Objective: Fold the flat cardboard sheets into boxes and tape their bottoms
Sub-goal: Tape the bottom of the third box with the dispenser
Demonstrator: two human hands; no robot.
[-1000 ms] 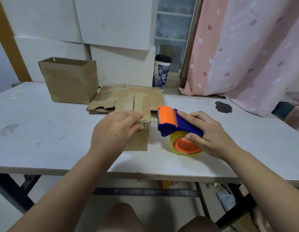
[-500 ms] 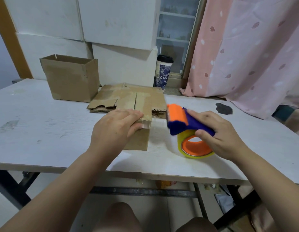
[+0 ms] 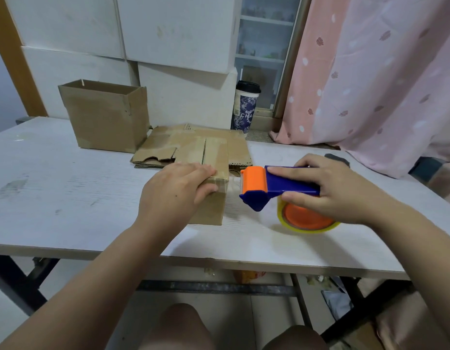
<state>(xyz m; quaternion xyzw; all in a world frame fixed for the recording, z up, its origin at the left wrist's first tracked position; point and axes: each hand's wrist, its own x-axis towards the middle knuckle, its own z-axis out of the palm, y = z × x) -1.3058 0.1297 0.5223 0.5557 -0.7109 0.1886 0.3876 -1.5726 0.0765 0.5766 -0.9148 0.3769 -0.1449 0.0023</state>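
1. Since half a second ago the tape dispenser [image 3: 276, 183] has levelled out and come closer to the small box [image 3: 213, 200]; its orange roller now sits just beside the box's right edge, with a clear strip of tape bridging the gap
2. The right hand [image 3: 327, 190] grips the blue handle, fingers on top, thumb on its near side
3. The left hand [image 3: 176, 195] lies flat on the box top, fingers straight, pressing down
4. The flat sheets [image 3: 193, 145] lie just behind the box and an open box [image 3: 105, 114] stands back left; the table [image 3: 67, 198] has its widest stretch left of the hands, up to the front edge
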